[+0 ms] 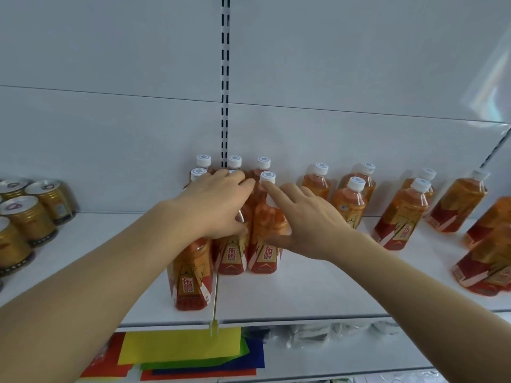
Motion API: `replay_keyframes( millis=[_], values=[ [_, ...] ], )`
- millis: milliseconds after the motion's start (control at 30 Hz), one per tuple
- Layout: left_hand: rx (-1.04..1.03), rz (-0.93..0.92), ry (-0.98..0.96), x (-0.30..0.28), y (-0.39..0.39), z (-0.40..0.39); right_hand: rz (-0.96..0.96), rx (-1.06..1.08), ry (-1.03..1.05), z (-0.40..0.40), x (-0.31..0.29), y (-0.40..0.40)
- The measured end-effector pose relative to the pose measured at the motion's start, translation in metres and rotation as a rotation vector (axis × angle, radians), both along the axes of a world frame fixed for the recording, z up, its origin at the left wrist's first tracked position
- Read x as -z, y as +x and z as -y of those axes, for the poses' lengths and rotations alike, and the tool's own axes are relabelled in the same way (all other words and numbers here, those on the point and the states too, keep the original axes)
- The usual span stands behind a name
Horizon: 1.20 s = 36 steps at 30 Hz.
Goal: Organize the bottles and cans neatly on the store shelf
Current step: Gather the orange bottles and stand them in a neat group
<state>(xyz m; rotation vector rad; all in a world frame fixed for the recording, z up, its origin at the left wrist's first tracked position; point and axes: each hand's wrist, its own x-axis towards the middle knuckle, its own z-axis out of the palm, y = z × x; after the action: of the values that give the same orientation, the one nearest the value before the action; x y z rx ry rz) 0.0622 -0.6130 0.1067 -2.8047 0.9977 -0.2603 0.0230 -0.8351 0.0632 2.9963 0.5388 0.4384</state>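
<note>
Head view: both hands work a tight block of orange bottles (262, 239) at centre shelf (304, 294). The left hand (218, 200) curls over one bottle's shoulder, seemingly clamped on it; the right hand (301, 217) lies spread, fingers apart, beside the block. Loose bottles (401, 214) at three o'clock remain unsorted. Gold cans (27, 214) at nine o'clock are cropped; rear bottles hide behind the hands.

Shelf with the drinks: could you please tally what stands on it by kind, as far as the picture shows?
Bottles: at least 15 (about 7 in the tight middle group, partly hidden by the hands, and 8 to the right, some cut off at the edge)
Cans: at least 4 (more are cut off at the left edge)
Total: at least 19
</note>
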Motion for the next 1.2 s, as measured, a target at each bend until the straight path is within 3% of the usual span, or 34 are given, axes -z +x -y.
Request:
replay_keyframes(
  millis=[200,400,667,967,1200],
  values=[
    [0.099,-0.001,-0.346,-0.021,-0.013,0.04,0.171,0.101,0.167,0.054,-0.006,-0.016],
    [0.081,-0.062,-0.332,-0.022,0.007,0.11,0.074,0.309,0.093,0.129,-0.019,-0.018],
    [-0.125,-0.087,-0.257,-0.001,0.065,0.177,-0.146,0.158,0.078,0.16,-0.019,0.021],
    [-0.335,-0.066,-0.258,0.016,0.091,0.222,-0.188,0.025,0.14,0.179,-0.016,0.039],
    [-0.149,-0.317,-0.222,-0.002,0.09,0.195,-0.199,-0.006,0.125,0.19,-0.019,0.04]
  ],
)
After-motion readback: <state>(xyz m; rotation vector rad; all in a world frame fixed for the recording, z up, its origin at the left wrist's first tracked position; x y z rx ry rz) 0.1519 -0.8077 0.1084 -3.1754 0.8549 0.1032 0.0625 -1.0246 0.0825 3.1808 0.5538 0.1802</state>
